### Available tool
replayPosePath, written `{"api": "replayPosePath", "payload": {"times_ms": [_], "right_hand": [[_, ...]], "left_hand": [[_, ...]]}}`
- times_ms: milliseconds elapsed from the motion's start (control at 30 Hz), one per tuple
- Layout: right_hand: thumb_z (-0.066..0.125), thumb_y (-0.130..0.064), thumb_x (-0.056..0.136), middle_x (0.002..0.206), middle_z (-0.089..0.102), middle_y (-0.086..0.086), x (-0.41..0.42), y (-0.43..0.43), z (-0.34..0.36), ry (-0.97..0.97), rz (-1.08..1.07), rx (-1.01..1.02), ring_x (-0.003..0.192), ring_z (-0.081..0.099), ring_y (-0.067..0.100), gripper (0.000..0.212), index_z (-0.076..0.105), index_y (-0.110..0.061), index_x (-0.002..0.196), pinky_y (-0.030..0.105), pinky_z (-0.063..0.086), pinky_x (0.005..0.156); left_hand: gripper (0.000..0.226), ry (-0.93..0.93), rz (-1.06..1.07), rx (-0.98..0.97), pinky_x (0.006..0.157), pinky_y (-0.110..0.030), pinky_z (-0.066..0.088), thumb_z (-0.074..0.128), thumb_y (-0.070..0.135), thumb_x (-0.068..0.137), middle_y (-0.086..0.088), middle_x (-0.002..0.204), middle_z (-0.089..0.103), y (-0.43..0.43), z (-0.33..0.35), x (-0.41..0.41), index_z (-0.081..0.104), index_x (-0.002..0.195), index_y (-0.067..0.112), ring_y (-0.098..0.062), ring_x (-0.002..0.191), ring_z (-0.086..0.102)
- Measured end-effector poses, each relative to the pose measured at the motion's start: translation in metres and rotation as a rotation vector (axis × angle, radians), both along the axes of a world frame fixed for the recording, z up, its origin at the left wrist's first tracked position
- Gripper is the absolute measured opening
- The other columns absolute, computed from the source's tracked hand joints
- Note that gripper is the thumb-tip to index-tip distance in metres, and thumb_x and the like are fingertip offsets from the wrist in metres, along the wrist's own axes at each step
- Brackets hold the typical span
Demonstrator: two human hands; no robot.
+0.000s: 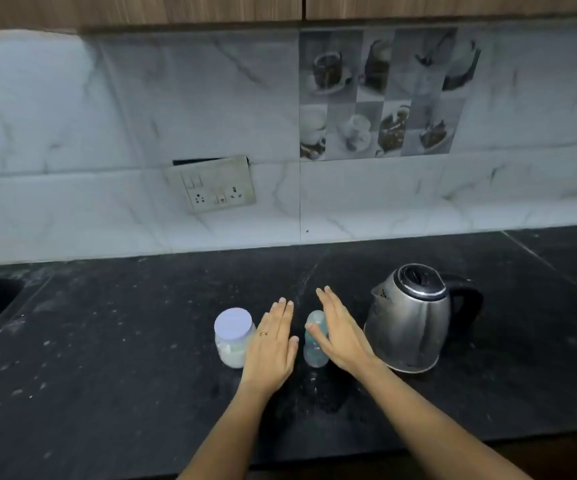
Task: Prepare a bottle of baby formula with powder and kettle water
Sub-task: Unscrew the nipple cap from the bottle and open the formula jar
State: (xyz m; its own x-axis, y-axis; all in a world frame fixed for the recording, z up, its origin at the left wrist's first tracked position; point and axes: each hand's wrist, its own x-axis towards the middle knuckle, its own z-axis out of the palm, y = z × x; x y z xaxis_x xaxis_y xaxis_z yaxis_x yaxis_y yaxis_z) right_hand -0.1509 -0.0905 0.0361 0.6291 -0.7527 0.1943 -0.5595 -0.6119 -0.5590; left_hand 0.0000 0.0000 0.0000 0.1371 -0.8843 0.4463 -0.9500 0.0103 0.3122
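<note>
Opening step, by the look of it: nothing poured, nothing scooped yet. Reaching in for the bottle, upright on the dark surface.

- Just right of bottle, against its side: right grip, fingers straight and pressed together, thumb laid on the bottle's front, not curled round it.
- Just left of bottle, with a thin gap between: left grip, flat, fingers straight and together, holding nothing.
- Further left of bottle, right beside the left grip's outer edge: jar, pale lid on, white powder low inside.
- Right of bottle, beyond the right grip: kettle, lid down, spout turned toward bottle, handle on the far side.

Top of bottle too blurred to say whether cap or teat sits on it.

To do this step well:

- Wrap the right grip round the bottle's body, low enough to stop it tipping.
- Bring the left grip over the top and twist the cap off, bottle kept upright throughout.
- Lay the cap down near bottle, inner side up, off the speckled patches of surface.
- Avoid nudging the jar while turning.
- Treat the kettle as possibly hot and take it only by the handle.
- Leave room right of bottle for the pour.
</note>
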Motion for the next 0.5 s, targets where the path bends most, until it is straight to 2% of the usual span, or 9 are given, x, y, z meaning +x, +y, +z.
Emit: {"api": "replayPosePath", "payload": {"times_ms": [100,233,367,433,500], "right_hand": [[0.033,-0.065,0.085,0.156,0.022,0.006,-0.001,0.004,-0.009,0.041,-0.045,-0.007,0.139,0.029,0.024,0.081,0.023,-0.019,0.151,0.037,0.029,0.112],[0.053,-0.048,0.09,0.136,0.045,0.003,-0.001,0.004,-0.018,0.048,-0.069,0.064,0.122,0.046,0.023,0.065,0.03,-0.026,0.147,0.037,0.041,0.1],[0.062,-0.043,0.083,0.116,0.058,0.0,-0.003,-0.001,-0.011,0.004,-0.073,0.106,0.104,0.056,0.02,0.053,0.043,-0.031,0.131,0.037,0.049,0.086],[0.063,-0.044,0.079,0.109,0.06,-0.002,-0.004,-0.001,-0.01,0.016,-0.031,0.107,0.096,0.058,0.018,0.048,0.045,-0.032,0.122,0.038,0.05,0.081],[0.06,-0.048,0.076,0.102,0.061,-0.005,-0.006,0.002,-0.012,0.038,0.017,0.095,0.09,0.057,0.015,0.043,0.045,-0.034,0.113,0.039,0.051,0.076]], "left_hand": [[0.062,0.011,0.021,0.036,0.119,-0.029,0.011,0.035,0.037,0.096,-0.001,0.156,0.014,0.008,-0.007,-0.006,0.02,0.15,0.011,-0.016,0.145,0.018],[0.074,0.134,0.032,0.14,0.118,-0.024,0.009,0.047,0.044,0.094,0.003,0.159,0.009,0.012,-0.012,-0.012,0.01,0.152,0.016,-0.006,0.145,0.004],[0.083,0.295,0.007,0.229,0.116,-0.023,0.013,0.057,0.043,0.09,0.004,0.16,0.008,0.006,-0.011,-0.016,0.009,0.153,0.018,-0.01,0.146,0.011],[0.083,0.409,-0.016,0.253,0.114,-0.023,0.019,0.062,0.04,0.087,0.008,0.157,0.018,0.002,-0.009,-0.022,0.016,0.152,0.019,-0.009,0.144,0.017],[0.071,0.567,-0.022,0.223,0.106,-0.022,0.031,0.067,0.036,0.082,0.013,0.146,0.04,-0.001,-0.007,-0.029,0.034,0.144,0.024,-0.004,0.133,0.036]]}}
